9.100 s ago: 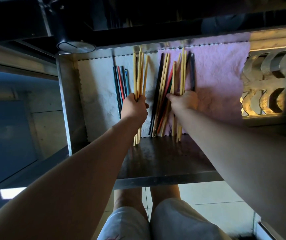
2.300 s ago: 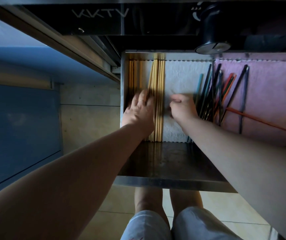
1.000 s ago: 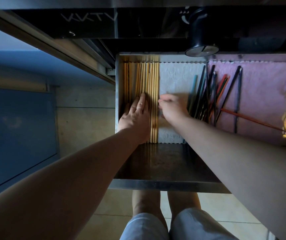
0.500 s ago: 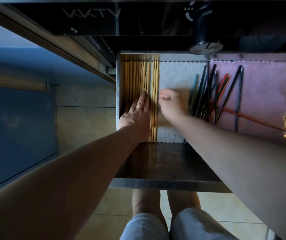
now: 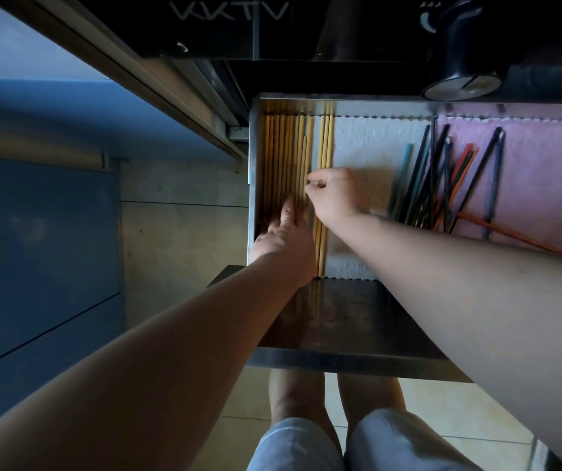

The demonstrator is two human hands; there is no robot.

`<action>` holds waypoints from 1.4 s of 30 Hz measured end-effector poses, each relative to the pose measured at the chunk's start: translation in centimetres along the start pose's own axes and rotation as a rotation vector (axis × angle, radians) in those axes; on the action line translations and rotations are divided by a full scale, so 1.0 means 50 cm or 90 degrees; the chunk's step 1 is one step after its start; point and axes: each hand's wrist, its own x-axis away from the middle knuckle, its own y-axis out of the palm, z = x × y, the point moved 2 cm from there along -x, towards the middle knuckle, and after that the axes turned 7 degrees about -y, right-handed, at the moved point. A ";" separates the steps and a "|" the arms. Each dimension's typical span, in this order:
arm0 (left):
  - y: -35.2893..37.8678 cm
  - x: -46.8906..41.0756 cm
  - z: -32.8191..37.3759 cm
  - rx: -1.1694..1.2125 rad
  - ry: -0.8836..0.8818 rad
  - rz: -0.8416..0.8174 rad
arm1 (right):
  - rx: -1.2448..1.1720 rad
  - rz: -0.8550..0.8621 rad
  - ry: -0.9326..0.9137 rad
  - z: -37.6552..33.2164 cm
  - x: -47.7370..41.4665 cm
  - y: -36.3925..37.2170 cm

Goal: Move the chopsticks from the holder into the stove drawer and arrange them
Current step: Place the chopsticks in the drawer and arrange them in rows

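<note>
The steel stove drawer [image 5: 340, 360] is pulled out. Several pale wooden chopsticks [image 5: 279, 158] lie in a parallel row along its left wall, with three more [image 5: 325, 147] a small gap to the right. My left hand [image 5: 283, 236] lies flat, fingers together, on the near part of the row. My right hand [image 5: 335, 197] has thumb and forefinger pinched on one wooden chopstick at the row's right edge. A loose pile of dark, blue and red chopsticks [image 5: 439, 185] lies crossed further right. No holder is in view.
A white liner [image 5: 374, 141] and a pink cloth [image 5: 544, 158] cover the drawer floor. One orange chopstick [image 5: 503, 234] lies slanted on the pink cloth. A black stove knob [image 5: 461, 86] hangs above the drawer's back. My knees are below the drawer front.
My right hand has moved left to the wooden row and pinched a chopstick. My left hand has slid a little toward the left wall. A gap now separates three chopsticks from the row.
</note>
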 end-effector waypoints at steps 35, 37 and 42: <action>0.010 -0.003 -0.005 0.036 -0.013 -0.086 | 0.120 0.012 0.122 -0.067 -0.016 0.022; 0.007 -0.001 -0.006 0.037 -0.014 -0.081 | 0.115 0.006 0.133 -0.068 -0.016 0.020; 0.003 0.001 -0.006 0.041 -0.017 -0.083 | 0.113 0.001 0.168 -0.072 -0.022 0.010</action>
